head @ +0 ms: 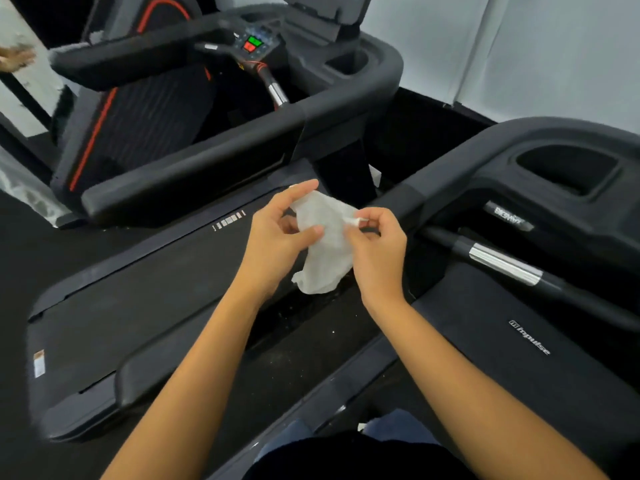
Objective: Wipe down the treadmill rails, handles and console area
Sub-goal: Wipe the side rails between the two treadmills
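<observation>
Right now both hands hold a thin white crumpled wipe (325, 258) in the air above the dark gap between two treadmills. The left hand (277, 240) pinches the wipe's left edge between thumb and fingers, its forefinger stretched over the top. The right hand (377, 251) pinches the upper right corner between thumb and fingertip. The wipe hangs loose between them and touches no part of either machine, so it appears to be getting opened out or refolded rather than used.

The nearest surface to clean is the dark grey padded handrail (450, 178) of the right-side treadmill. Its near end lies just beside the right hand, and its long axis climbs up and to the right toward the black console tray with a recessed cup well (495, 161). The right hand is nearer, so a stroke would likely start there and run along the rail. Below the rail, a black grip bar with a chrome band (502, 263) slants down to the right.
</observation>
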Motion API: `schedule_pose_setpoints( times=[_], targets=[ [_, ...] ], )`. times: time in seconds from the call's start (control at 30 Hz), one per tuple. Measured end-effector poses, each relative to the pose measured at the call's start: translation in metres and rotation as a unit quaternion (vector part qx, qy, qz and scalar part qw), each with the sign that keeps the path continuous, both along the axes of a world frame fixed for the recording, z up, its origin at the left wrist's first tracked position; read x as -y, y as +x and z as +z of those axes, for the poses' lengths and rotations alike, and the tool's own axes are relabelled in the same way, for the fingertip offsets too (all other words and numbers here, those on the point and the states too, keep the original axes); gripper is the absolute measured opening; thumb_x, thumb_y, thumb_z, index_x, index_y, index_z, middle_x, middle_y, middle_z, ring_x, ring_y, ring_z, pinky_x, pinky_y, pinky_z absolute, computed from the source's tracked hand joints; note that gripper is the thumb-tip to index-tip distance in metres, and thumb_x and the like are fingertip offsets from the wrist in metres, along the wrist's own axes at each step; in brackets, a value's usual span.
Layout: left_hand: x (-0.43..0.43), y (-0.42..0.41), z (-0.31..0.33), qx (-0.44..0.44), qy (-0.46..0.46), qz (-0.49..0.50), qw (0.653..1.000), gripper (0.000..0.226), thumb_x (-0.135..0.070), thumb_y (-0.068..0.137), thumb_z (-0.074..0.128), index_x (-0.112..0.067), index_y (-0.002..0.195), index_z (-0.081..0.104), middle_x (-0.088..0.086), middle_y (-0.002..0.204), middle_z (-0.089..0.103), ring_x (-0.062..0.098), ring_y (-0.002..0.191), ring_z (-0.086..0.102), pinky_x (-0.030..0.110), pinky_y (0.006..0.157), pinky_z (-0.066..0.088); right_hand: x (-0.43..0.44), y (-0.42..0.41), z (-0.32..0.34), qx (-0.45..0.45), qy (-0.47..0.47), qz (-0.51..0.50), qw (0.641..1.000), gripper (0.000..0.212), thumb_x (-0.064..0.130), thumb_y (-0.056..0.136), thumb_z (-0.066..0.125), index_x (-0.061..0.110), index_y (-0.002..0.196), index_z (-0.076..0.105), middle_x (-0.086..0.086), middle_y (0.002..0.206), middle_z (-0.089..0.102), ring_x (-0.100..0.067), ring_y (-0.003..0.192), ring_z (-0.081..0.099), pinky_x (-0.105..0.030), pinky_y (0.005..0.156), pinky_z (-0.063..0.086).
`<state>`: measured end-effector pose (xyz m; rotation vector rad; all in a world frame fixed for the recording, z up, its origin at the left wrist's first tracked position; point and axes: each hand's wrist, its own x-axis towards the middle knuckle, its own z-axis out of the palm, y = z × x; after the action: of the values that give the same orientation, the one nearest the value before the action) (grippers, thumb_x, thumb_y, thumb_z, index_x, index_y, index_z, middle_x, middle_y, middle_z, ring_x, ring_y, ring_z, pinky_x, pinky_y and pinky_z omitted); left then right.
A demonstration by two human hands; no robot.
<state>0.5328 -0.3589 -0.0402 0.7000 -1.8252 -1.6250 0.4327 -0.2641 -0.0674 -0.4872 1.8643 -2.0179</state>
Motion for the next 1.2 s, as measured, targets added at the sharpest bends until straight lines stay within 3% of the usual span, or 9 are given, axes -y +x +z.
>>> schedule_pose_setpoints(
  times=[0.27,0.43,0.6,0.7,0.8,0.93,1.0,1.13,1.2],
  targets=[
    [-0.005,-0.015,0.001,0.066,-0.241,-0.163,0.954,0.057,0.003,0.075,0.071,-0.023,0.124,0.062,-0.011,0.12,0.054,-0.001,0.082,0.058,0.012,0.07,0.047,-0.006,0.038,-0.027,0.014,-0.007,-0.256,0.966,0.039,-0.008,0.085,0.046,0.017,0.108,0.065,0.003,0.101,0.066,-0.009,0.082,0.062,-0.019,0.067,0.052],
    [0.028,-0.02,-0.024,0.207,-0.279,-0.163,0.924,0.056,-0.01,0.078,0.066,-0.027,0.13,0.055,-0.003,0.128,0.055,0.018,0.108,0.058,0.032,0.091,0.05,0.007,0.04,-0.049,0.012,0.109,-0.237,0.965,0.042,-0.011,0.084,0.044,0.02,0.104,0.063,0.004,0.11,0.059,-0.007,0.091,0.057,-0.035,0.089,0.053],
    [0.046,-0.011,-0.037,0.248,-0.26,-0.152,0.921,0.056,-0.028,0.08,0.07,-0.036,0.132,0.05,-0.007,0.125,0.057,0.013,0.116,0.051,0.024,0.088,0.039,0.002,0.059,-0.052,-0.011,0.077,-0.335,0.939,0.046,-0.006,0.088,0.046,0.02,0.125,0.055,0.006,0.133,0.044,-0.005,0.123,0.043,-0.031,0.107,0.04],
    [0.047,-0.011,-0.037,0.233,-0.159,-0.153,0.947,0.051,-0.027,0.085,0.067,-0.035,0.132,0.05,-0.012,0.114,0.063,0.006,0.107,0.057,0.02,0.087,0.042,0.02,0.07,-0.061,-0.139,0.097,-0.191,0.967,0.049,0.023,0.099,0.038,0.021,0.148,0.033,0.007,0.158,0.021,-0.003,0.145,0.018,-0.024,0.117,0.019],
    [0.048,-0.023,-0.04,0.234,-0.11,-0.128,0.957,0.043,-0.022,0.092,0.056,-0.031,0.133,0.048,-0.008,0.11,0.064,0.009,0.106,0.059,0.022,0.084,0.043,0.05,0.066,-0.082,-0.191,0.163,-0.107,0.962,0.061,0.043,0.1,0.024,0.018,0.154,0.011,0.012,0.16,-0.006,-0.005,0.148,-0.009,-0.03,0.121,-0.002],
    [0.043,-0.039,-0.04,0.245,-0.067,-0.115,0.96,0.048,-0.022,0.096,0.046,-0.025,0.143,0.038,-0.008,0.117,0.059,0.004,0.101,0.054,0.015,0.072,0.036,0.06,0.049,-0.087,-0.127,0.1,-0.152,0.975,0.054,0.028,0.105,0.027,0.018,0.155,0.009,0.011,0.16,-0.006,-0.004,0.148,-0.009,-0.025,0.119,-0.007],
    [0.036,-0.043,-0.038,0.242,-0.067,-0.11,0.962,0.049,-0.022,0.098,0.044,-0.023,0.146,0.034,-0.01,0.116,0.057,0.0,0.095,0.05,0.018,0.08,0.035,0.056,0.015,-0.079,-0.061,0.1,-0.166,0.979,0.055,0.028,0.106,0.023,0.016,0.154,0.001,0.005,0.162,-0.009,-0.008,0.148,-0.01,-0.026,0.119,-0.006],
    [0.027,-0.045,-0.042,0.251,-0.088,-0.094,0.96,0.047,-0.021,0.099,0.042,-0.021,0.146,0.036,-0.004,0.136,0.052,0.011,0.118,0.048,0.029,0.101,0.037,0.054,-0.06,-0.051,0.11,0.053,-0.213,0.969,0.063,0.042,0.102,0.016,0.015,0.153,-0.008,-0.001,0.162,-0.009,-0.018,0.149,-0.006,-0.034,0.119,-0.002],
    [0.026,-0.045,-0.045,0.259,-0.105,-0.09,0.956,0.044,-0.021,0.099,0.043,-0.021,0.143,0.041,-0.003,0.14,0.051,0.014,0.126,0.047,0.031,0.106,0.036,0.054,-0.063,-0.05,0.119,0.039,-0.222,0.967,0.062,0.04,0.103,0.019,0.016,0.153,-0.009,0.0,0.163,-0.007,-0.016,0.149,-0.003,-0.036,0.121,0.002]
  ],
)
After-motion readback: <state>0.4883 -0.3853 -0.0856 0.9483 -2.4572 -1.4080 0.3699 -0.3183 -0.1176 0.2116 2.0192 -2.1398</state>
